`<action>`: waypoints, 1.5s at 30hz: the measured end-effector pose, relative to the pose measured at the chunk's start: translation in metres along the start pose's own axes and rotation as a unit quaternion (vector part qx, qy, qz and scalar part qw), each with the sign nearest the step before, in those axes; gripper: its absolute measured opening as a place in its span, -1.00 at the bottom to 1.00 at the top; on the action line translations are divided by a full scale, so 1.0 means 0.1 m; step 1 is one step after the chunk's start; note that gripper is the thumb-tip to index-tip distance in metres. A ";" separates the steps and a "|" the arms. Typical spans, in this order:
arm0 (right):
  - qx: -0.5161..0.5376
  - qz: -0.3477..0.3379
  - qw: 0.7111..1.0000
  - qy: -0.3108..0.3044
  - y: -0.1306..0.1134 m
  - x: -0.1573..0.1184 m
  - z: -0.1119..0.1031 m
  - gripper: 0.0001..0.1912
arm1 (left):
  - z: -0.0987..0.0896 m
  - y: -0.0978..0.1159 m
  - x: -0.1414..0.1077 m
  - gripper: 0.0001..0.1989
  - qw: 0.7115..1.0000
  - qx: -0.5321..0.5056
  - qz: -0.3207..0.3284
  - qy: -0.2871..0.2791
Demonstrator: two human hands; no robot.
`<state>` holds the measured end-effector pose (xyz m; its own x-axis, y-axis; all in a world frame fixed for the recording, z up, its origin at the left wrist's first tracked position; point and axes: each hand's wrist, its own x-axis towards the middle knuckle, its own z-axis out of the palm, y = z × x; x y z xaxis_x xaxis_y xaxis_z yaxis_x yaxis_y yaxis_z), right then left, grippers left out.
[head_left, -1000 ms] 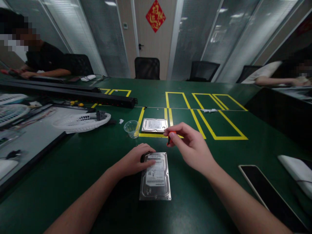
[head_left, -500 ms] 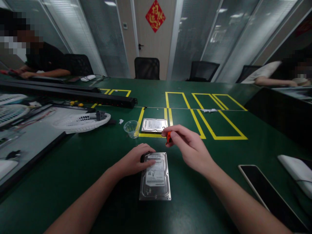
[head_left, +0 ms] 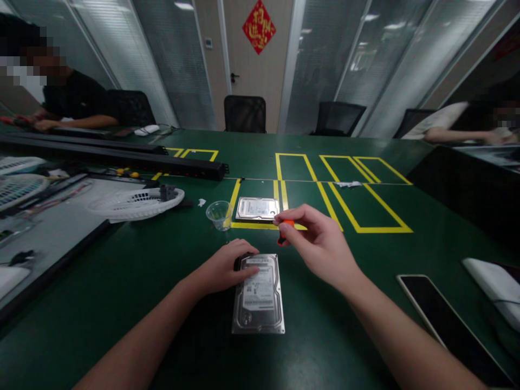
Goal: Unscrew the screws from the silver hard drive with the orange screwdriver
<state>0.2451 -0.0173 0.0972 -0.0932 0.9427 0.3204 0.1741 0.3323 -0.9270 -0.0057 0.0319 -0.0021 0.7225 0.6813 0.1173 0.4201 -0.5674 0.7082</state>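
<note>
A silver hard drive lies label up on the green table, its long side pointing away from me. My left hand grips its far left corner, thumb on the label and fingers over the far end. Pinched in my right hand is a small orange-and-black screwdriver, its handle mostly covered by my fingers. Its lower end is close to the drive's far right corner; whether it touches, I cannot tell. A second hard drive lies beyond, inside a yellow tape outline.
A clear plastic cup stands left of the second drive. A white racket-shaped frame and long black bars occupy the left. A phone lies at right. Two people sit across the table, one at each side.
My right hand has shifted slightly and turned the screwdriver, so more of its orange handle shows. My left hand and the hard drive have stayed in place.
</note>
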 end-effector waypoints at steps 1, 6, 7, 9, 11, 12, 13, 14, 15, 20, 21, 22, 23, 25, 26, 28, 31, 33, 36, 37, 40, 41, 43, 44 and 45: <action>0.000 0.001 1.000 0.001 0.00 0.00 0.00 -0.83 | 0.00 0.00 0.00 -0.72 1.000 0.000 0.001 0.000; -0.007 0.005 1.000 -0.013 0.00 0.00 0.00 -0.81 | 0.00 0.00 0.00 -0.72 1.000 0.001 0.006 0.001; -0.009 0.002 1.000 -0.016 -0.01 0.00 0.00 -0.82 | 0.00 0.00 0.00 -0.72 1.000 0.000 0.005 0.002; -0.010 -0.006 1.000 -0.023 -0.01 0.00 0.00 -0.85 | -0.01 0.01 0.00 -0.72 1.000 0.000 0.003 0.001; -0.009 -0.010 0.999 -0.031 -0.01 0.00 0.00 -0.86 | -0.01 0.02 0.00 -0.73 1.000 0.000 0.000 -0.001; -0.009 -0.010 0.999 -0.036 -0.01 0.00 0.00 -0.86 | -0.01 0.03 0.00 -0.73 1.000 -0.001 -0.001 -0.002; -0.010 -0.007 0.999 -0.041 -0.01 0.00 0.00 -0.85 | -0.02 0.03 0.00 -0.73 1.000 -0.001 -0.002 -0.002; -0.012 -0.005 0.999 -0.047 -0.01 0.00 0.01 -0.85 | -0.02 0.03 0.01 -0.73 1.000 -0.001 -0.003 -0.003; -0.015 -0.004 0.999 -0.051 -0.01 -0.01 0.01 -0.84 | -0.02 0.03 0.01 -0.72 1.000 0.000 -0.005 -0.003; -0.028 -0.010 0.997 -0.064 -0.02 -0.03 0.02 -0.84 | -0.02 0.03 0.01 -0.72 1.000 -0.003 -0.005 -0.004; -0.030 -0.010 0.997 -0.065 -0.02 -0.03 0.02 -0.85 | -0.02 0.03 0.01 -0.72 1.000 -0.003 -0.003 -0.004; -0.032 -0.011 0.997 -0.066 -0.03 -0.03 0.02 -0.85 | -0.02 0.03 0.01 -0.72 1.000 -0.002 -0.003 -0.003; -0.034 -0.011 0.997 -0.065 -0.03 -0.03 0.02 -0.85 | -0.01 0.03 0.01 -0.72 1.000 0.000 -0.002 -0.004; -0.035 -0.012 0.997 -0.063 -0.02 -0.03 0.02 -0.85 | -0.01 0.02 0.01 -0.73 1.000 0.002 -0.001 -0.005; -0.036 -0.014 0.997 -0.062 -0.02 -0.03 0.02 -0.85 | -0.01 0.01 0.01 -0.73 1.000 0.001 0.000 -0.005; -0.036 -0.017 0.998 -0.055 -0.02 -0.03 0.02 -0.85 | 0.00 0.00 0.01 -0.73 1.000 -0.001 0.001 -0.002; -0.036 -0.012 0.998 -0.041 -0.01 -0.04 0.02 -0.84 | 0.00 -0.01 0.01 -0.73 1.000 -0.001 0.003 0.002; -0.032 -0.009 0.999 -0.033 -0.02 -0.04 0.03 -0.85 | 0.00 0.00 0.01 -0.72 1.000 0.001 0.001 0.000; -0.022 -0.012 0.999 -0.030 -0.02 -0.04 0.03 -0.85 | 0.00 0.01 0.01 -0.72 1.000 0.002 0.000 -0.002; -0.021 -0.015 0.999 -0.030 -0.02 -0.04 0.04 -0.86 | 0.00 0.01 0.01 -0.72 1.000 0.002 0.002 -0.002; -0.023 -0.022 0.999 -0.040 0.00 -0.03 0.04 -0.87 | 0.00 0.01 0.01 -0.71 1.000 0.005 0.006 0.000; -0.023 -0.023 0.998 -0.046 0.00 -0.03 0.04 -0.86 | 0.00 0.00 0.01 -0.71 1.000 0.006 0.006 0.000; -0.017 -0.022 0.998 -0.059 0.01 -0.03 0.04 -0.85 | 0.00 0.00 0.00 -0.71 1.000 0.006 0.006 0.000; -0.012 -0.021 0.998 -0.064 0.01 -0.03 0.04 -0.83 | 0.00 0.00 0.00 -0.70 1.000 0.005 0.006 0.000; -0.007 -0.019 0.998 -0.067 0.01 -0.03 0.04 -0.82 | 0.00 0.00 0.00 -0.70 1.000 0.003 0.007 -0.001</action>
<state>0.2412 -0.0201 0.0949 -0.2297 0.9175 0.3248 0.1811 0.3682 -0.9119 -0.0056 0.0321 -0.0025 0.7290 0.6727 0.1264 0.4136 -0.5801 0.7017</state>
